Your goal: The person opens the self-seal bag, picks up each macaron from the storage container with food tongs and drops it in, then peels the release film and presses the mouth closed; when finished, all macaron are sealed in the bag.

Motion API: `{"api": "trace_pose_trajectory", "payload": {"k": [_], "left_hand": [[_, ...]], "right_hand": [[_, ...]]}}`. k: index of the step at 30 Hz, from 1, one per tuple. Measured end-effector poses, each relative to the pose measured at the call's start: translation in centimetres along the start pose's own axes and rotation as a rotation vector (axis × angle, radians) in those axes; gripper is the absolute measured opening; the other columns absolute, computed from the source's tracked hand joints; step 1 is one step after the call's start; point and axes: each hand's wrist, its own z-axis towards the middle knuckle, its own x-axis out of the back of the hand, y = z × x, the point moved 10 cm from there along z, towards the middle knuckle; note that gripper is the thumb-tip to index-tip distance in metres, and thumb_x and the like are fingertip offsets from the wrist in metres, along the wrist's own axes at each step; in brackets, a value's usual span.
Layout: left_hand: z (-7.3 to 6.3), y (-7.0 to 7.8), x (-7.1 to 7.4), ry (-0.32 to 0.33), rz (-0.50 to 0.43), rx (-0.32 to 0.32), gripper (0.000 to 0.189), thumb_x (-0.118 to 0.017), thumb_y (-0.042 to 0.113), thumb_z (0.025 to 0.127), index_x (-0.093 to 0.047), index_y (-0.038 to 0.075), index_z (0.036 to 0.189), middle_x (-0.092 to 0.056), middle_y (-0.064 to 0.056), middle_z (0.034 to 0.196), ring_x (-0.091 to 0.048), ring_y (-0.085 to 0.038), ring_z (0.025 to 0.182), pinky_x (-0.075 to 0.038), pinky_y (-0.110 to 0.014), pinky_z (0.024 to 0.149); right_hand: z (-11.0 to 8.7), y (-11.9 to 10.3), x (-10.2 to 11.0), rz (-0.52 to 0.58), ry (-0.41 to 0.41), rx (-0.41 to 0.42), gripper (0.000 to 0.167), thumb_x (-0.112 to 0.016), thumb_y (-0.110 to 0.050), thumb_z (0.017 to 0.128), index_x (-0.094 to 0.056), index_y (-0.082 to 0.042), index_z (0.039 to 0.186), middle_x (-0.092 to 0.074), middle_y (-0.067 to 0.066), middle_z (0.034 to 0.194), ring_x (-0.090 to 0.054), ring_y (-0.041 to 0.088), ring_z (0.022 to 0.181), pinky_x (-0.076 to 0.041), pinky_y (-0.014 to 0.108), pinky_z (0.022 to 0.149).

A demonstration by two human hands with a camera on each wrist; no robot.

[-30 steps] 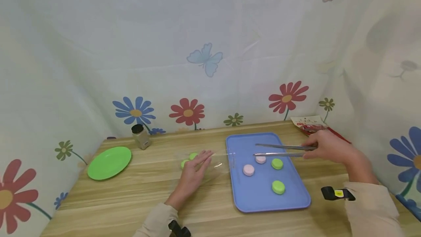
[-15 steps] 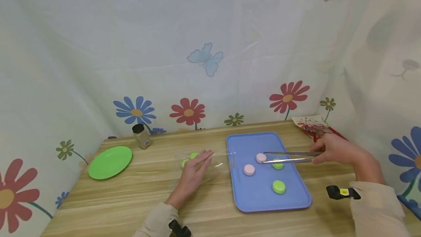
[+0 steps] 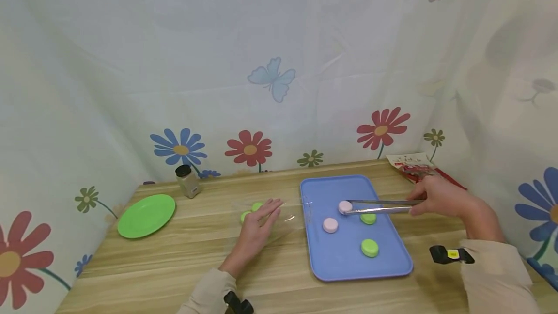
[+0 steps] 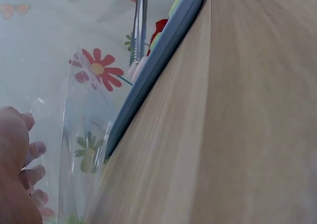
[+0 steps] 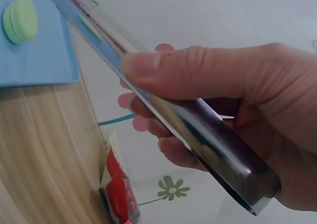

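My right hand (image 3: 446, 200) grips metal tongs (image 3: 388, 207), with the thumb along one arm in the right wrist view. The tong tips are right at a pale pink macaron (image 3: 345, 207) on the blue tray (image 3: 316, 268). A second pink macaron (image 3: 330, 225) and two green macarons, one (image 3: 369, 248) nearer the front edge, also lie on the tray; the tongs partly cover the other green one. My left hand (image 3: 255, 231) rests on clear plastic packaging (image 4: 81, 135), fingers fairly straight. Two green macarons (image 3: 256, 206) show beside its fingers.
On the left of the table (image 3: 174, 265) lies a green plate (image 3: 147, 216), with a black-capped jar (image 3: 187, 181) behind it. A red and white packet (image 3: 411, 166) lies at the back right. A printed curtain (image 3: 218, 62) closes off the back and sides.
The tongs have shifted right, then slightly back left, and their arms have closed in around the pink macaron. My left hand has stayed in place.
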Motion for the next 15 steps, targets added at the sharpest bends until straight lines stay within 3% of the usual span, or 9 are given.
{"api": "trace_pose_trajectory", "payload": {"k": [6, 10, 15], "left_hand": [[0.3, -2.9, -0.2, -0.003, 0.005, -0.021, 0.026, -0.064, 0.01, 0.099, -0.071, 0.007, 0.124, -0.064, -0.016, 0.131, -0.049, -0.032, 0.134, -0.035, -0.05, 0.112], [0.3, -2.9, -0.1, -0.016, 0.017, -0.041, 0.027, -0.063, 0.018, 0.1, -0.071, 0.012, 0.125, -0.064, -0.009, 0.132, -0.049, -0.028, 0.134, -0.036, -0.047, 0.112], [0.4, -2.7, -0.1, -0.034, 0.054, -0.05, 0.028, -0.061, 0.025, 0.102, -0.071, 0.014, 0.125, -0.063, -0.007, 0.134, -0.048, -0.025, 0.135, -0.036, -0.044, 0.113]], "right_hand": [[0.1, -2.4, 0.9, -0.018, 0.05, 0.042, 0.028, -0.086, -0.021, 0.079, -0.079, -0.005, 0.101, -0.069, -0.009, 0.084, -0.055, 0.014, 0.073, -0.052, 0.025, 0.059], [0.4, -4.8, 0.8, -0.005, 0.06, 0.074, 0.031, -0.086, -0.02, 0.079, -0.078, -0.003, 0.104, -0.069, -0.007, 0.085, -0.057, 0.011, 0.069, -0.054, 0.024, 0.058], [1.8, -7.6, -0.9, 0.028, 0.037, 0.128, 0.029, -0.085, -0.019, 0.081, -0.078, -0.005, 0.106, -0.066, -0.006, 0.084, -0.056, 0.012, 0.069, -0.053, 0.024, 0.058]]}}
